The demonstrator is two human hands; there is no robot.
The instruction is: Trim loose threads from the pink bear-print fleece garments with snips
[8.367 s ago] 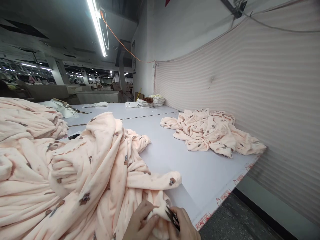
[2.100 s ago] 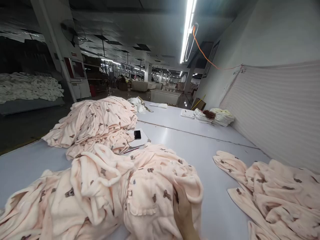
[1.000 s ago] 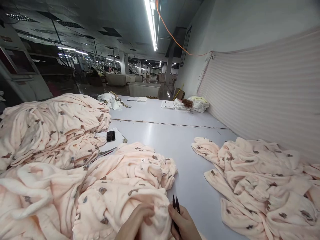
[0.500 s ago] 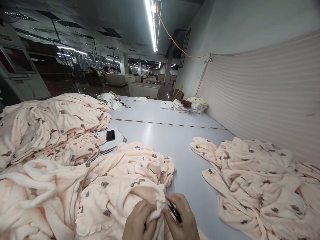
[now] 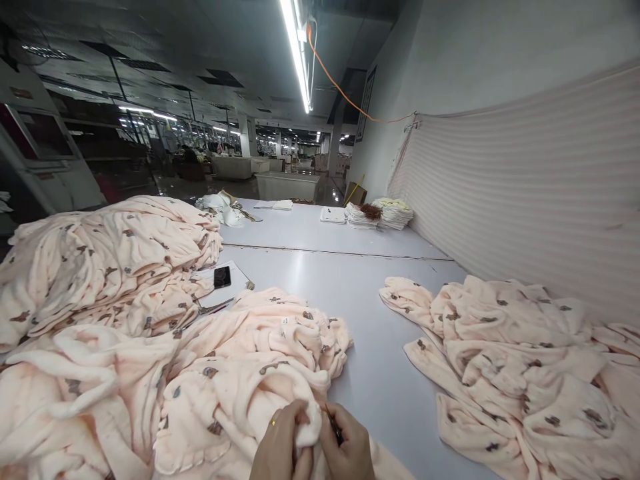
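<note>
A peach fleece garment [image 5: 235,373] with small brown bear prints lies bunched on the white table [image 5: 350,280] in front of me. My left hand [image 5: 280,447], with a ring on one finger, pinches a fold of this garment at the bottom edge of the view. My right hand [image 5: 347,447] is closed on small black thread snips [image 5: 334,430], whose tips rest against the same fold. Both hands touch the fabric, close together.
A tall heap of the same peach garments [image 5: 100,260] fills the left. Another pile [image 5: 515,360] lies at the right by a striped fabric wall [image 5: 525,200]. A black phone [image 5: 223,276] rests on paper. Folded white stacks [image 5: 380,215] sit far back.
My hands have slid slightly lower and left, still on the fold. The snips, pointing upward a second ago, now lie tilted against the fabric. The view has shifted a little.
</note>
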